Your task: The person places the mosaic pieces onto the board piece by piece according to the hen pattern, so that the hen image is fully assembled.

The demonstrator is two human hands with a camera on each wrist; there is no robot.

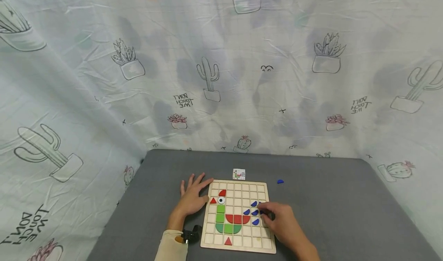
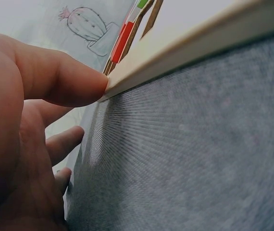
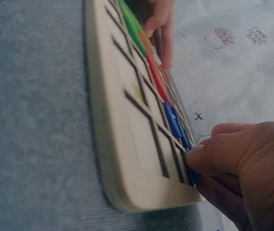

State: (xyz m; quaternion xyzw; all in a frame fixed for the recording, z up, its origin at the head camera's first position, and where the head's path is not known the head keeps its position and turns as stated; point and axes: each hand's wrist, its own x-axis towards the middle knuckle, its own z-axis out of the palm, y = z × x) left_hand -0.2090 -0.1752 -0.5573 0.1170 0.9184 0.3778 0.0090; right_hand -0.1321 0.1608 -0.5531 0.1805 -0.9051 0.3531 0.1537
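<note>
A wooden grid board (image 1: 238, 248) lies on the table, with colored pieces forming a bird-like figure. My left hand (image 1: 192, 200) has its fingers spread at the board's left edge; in the left wrist view the thumb (image 2: 65, 77) touches the side. Over the board's right side, my right hand (image 1: 283, 220) pinches a blue half-circle piece (image 3: 194, 177) close to the grid, mostly hidden by thumb and fingers. Several more blue half-circles (image 1: 255, 221) sit in nearby cells. Red half-round pieces (image 1: 237, 219), green squares (image 1: 220, 217) and a white eye piece (image 1: 221, 200) fill others.
Behind the board lies a small printed pattern card (image 1: 238, 174). One loose blue half-circle (image 1: 280, 181) is on the grey table (image 1: 325, 199), beyond the board's far right corner. A cactus-print curtain (image 1: 221, 80) surrounds the table at back and sides.
</note>
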